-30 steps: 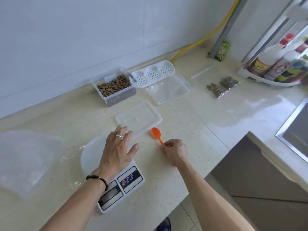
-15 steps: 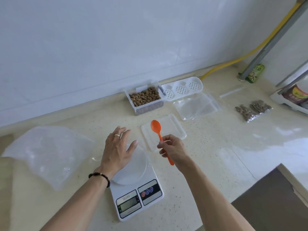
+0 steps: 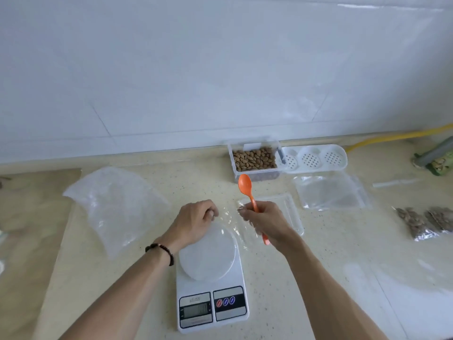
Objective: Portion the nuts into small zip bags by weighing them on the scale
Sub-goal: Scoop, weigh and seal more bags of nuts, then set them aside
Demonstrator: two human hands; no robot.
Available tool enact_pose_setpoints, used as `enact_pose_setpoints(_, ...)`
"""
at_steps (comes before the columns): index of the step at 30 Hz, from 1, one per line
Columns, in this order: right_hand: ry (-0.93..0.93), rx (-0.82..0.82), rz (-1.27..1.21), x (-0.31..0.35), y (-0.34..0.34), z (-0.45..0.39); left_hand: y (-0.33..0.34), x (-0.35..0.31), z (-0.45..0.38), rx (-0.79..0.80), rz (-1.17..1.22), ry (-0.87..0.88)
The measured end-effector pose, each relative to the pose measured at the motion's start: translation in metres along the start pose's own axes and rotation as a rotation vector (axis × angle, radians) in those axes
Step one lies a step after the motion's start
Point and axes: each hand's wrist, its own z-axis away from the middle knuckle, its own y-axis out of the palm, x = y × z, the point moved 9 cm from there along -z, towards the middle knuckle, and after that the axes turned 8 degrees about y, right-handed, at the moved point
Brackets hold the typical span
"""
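A white digital scale (image 3: 210,290) with a round platform (image 3: 208,253) sits in front of me on the counter. Over its far edge lies a small clear zip bag (image 3: 230,223), stretched between my hands. My left hand (image 3: 193,222) pinches the bag's left edge. My right hand (image 3: 266,223) grips an orange spoon (image 3: 246,187), bowl pointing away, and its fingertips also pinch the bag's right edge. A clear box of brown nuts (image 3: 255,159) stands open against the wall, just beyond the spoon.
A white perforated lid (image 3: 315,158) lies right of the nut box. A flat clear lid (image 3: 294,209) and a pile of empty zip bags (image 3: 331,192) lie nearer. Two filled nut bags (image 3: 416,223) rest far right, and a large crumpled plastic bag (image 3: 115,204) lies left.
My left hand went from lying flat on the scale to pinching the small bag. My right hand lifted the spoon off the counter and came in to the bag's other edge.
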Motion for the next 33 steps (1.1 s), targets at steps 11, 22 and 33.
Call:
enact_pose_setpoints(11, -0.077, 0.147, 0.218, 0.052, 0.005, 0.028, -0.051, -0.026, -0.009, -0.136, 0.303, 0.044)
enact_pose_setpoints(22, -0.132, -0.149, 0.272, 0.084, -0.024, 0.027, -0.074, 0.001, -0.004, 0.012, 0.319, 0.043)
enact_pose_setpoints(33, -0.102, -0.142, 0.172, 0.088, 0.005, 0.019, -0.056, -0.035, -0.019, 0.047, -0.223, 0.190)
